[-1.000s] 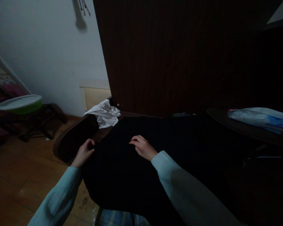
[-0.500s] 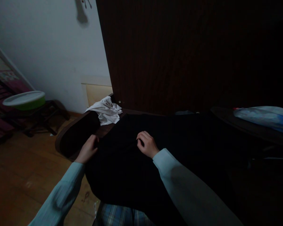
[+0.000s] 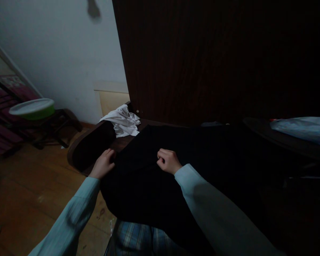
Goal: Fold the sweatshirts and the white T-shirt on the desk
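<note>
A black cloth (image 3: 149,192) lies spread over a dark wooden table (image 3: 88,149) in front of me. My left hand (image 3: 104,164) grips the cloth's left edge with curled fingers. My right hand (image 3: 168,160) is closed in a pinch on a fold near the cloth's middle. Both arms wear pale blue sleeves. The dim light hides much of the cloth's shape.
A crumpled white cloth (image 3: 122,122) lies at the table's far left corner. A tall dark wooden panel (image 3: 202,60) rises behind. A plastic bag (image 3: 301,128) rests at the right. A green basin (image 3: 33,108) stands on a stand over the wooden floor at the left.
My right hand went from flat, stretched fingers to a closed pinch on the black cloth. My left hand stayed on the cloth's left edge. The view shifted slightly.
</note>
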Demonstrator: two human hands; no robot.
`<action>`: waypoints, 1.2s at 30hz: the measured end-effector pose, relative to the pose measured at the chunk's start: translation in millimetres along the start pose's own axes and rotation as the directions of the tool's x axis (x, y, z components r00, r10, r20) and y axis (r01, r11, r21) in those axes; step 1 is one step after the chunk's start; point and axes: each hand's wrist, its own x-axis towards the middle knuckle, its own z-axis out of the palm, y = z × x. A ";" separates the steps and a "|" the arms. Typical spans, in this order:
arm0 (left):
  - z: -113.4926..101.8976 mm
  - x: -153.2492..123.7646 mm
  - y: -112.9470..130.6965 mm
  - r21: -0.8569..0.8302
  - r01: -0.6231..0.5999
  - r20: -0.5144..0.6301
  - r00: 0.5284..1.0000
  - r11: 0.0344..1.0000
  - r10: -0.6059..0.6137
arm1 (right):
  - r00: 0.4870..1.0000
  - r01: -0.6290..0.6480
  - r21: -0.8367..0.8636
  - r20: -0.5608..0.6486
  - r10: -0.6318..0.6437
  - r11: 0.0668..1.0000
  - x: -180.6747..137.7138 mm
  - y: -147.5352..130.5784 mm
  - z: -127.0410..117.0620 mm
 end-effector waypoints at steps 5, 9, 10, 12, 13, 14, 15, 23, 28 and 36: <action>2.5 1.5 -4.4 -0.127 0.055 0.028 0.998 0.990 -0.051 | 1.000 -0.015 -0.008 0.025 0.015 1.000 1.5 1.7 0.5; 3.3 2.0 -5.6 -0.165 0.093 -0.023 0.995 0.982 -0.098 | 0.999 -0.016 0.026 -0.034 0.016 1.000 2.3 2.0 -1.0; 3.5 2.0 -5.8 -0.169 0.102 -0.025 0.994 0.980 -0.108 | 0.999 -0.020 0.036 -0.049 0.022 0.999 2.1 2.0 -1.4; 3.8 1.8 -6.3 -0.175 0.114 -0.015 0.993 0.978 -0.118 | 0.997 -0.028 0.055 -0.075 0.032 0.998 0.9 2.1 -2.3; 3.9 1.6 -6.6 -0.177 0.113 -0.006 0.993 0.978 -0.116 | 0.995 -0.029 0.062 -0.089 0.034 0.998 0.2 2.1 -2.7; 4.1 1.5 -7.0 -0.179 0.109 0.005 0.994 0.978 -0.110 | 0.994 -0.027 0.068 -0.105 0.034 0.997 -0.6 2.0 -3.1; 4.1 1.3 -7.4 -0.182 0.102 0.018 0.995 0.978 -0.100 | 0.992 -0.024 0.072 -0.125 0.033 0.997 -1.2 1.8 -3.6; 2.6 0.0 -5.2 -0.143 0.094 0.040 0.995 0.985 -0.090 | 0.999 0.005 0.008 -0.044 -0.004 1.000 9.1 -5.3 -13.0; -0.7 -0.2 1.1 -0.109 0.086 0.041 0.996 0.990 -0.082 | 0.933 -0.120 -0.036 0.337 0.125 0.992 24.0 -13.8 -24.0; 5.1 0.1 -9.1 -0.200 0.056 0.007 0.998 0.978 -0.056 | 0.807 -0.526 -0.065 0.276 0.522 0.848 55.8 18.4 -20.1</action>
